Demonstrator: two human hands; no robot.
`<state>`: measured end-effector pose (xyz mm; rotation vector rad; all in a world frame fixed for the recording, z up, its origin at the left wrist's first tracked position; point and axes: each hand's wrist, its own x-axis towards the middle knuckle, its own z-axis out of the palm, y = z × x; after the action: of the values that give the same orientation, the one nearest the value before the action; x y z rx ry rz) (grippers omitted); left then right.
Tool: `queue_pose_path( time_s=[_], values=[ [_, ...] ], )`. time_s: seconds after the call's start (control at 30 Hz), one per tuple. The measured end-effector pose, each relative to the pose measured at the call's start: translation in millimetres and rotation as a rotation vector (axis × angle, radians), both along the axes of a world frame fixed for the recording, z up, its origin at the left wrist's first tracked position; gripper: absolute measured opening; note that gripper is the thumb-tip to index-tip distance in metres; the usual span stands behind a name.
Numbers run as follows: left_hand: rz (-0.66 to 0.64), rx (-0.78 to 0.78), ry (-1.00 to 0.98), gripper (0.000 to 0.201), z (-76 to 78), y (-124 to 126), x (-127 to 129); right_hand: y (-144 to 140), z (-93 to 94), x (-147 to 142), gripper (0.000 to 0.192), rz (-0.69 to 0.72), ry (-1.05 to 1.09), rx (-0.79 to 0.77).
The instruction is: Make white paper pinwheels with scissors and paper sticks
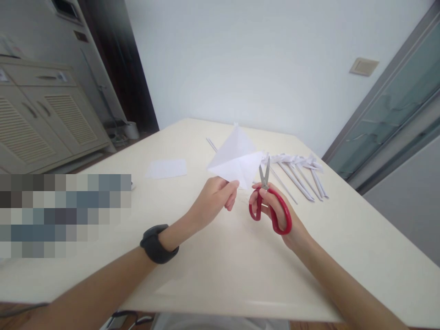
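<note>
My left hand (217, 197), with a black band (158, 244) on its wrist, pinches the near corner of a white sheet of paper (235, 156). The sheet is creased, roughly diamond-shaped, and held up above the table. In my right hand (275, 206) is a pair of scissors (280, 213) with red handles. Its fingers go through the handle loops. The blades point away from me and stand slightly apart, just right of the paper; whether they touch it I cannot tell.
On the right of the white table (220, 270) lie several rolled paper sticks (297, 182) with crumpled paper ends. A flat white paper (167, 168) lies at left. Behind the table is a wall (247, 59). A blurred-out patch (51, 215) covers the left edge.
</note>
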<state>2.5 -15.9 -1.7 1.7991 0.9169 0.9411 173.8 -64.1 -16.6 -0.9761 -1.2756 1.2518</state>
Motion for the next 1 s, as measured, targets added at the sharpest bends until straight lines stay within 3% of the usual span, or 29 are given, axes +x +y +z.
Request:
queue_pose_path(
  time_s=[0.13, 0.3, 0.53, 1.0],
  values=[
    [0.032, 0.011, -0.036, 0.046, 4.8, 0, -3, -3, -2.7, -5, 0.024, 0.124, -0.045, -0.021],
    [0.069, -0.003, -0.099, 0.048, 8.0, 3, -5, -4, -6.4, -9, 0.029, 0.181, -0.105, -0.003],
    [0.020, -0.079, -0.069, 0.046, 1.3, 2, -3, -9, -4.8, -10, 0.034, 0.346, -0.148, 0.015],
    [-0.022, -0.082, -0.107, 0.043, 2.2, 2, 0, -10, -7.0, -8, 0.038, 0.363, -0.132, 0.035]
  ],
)
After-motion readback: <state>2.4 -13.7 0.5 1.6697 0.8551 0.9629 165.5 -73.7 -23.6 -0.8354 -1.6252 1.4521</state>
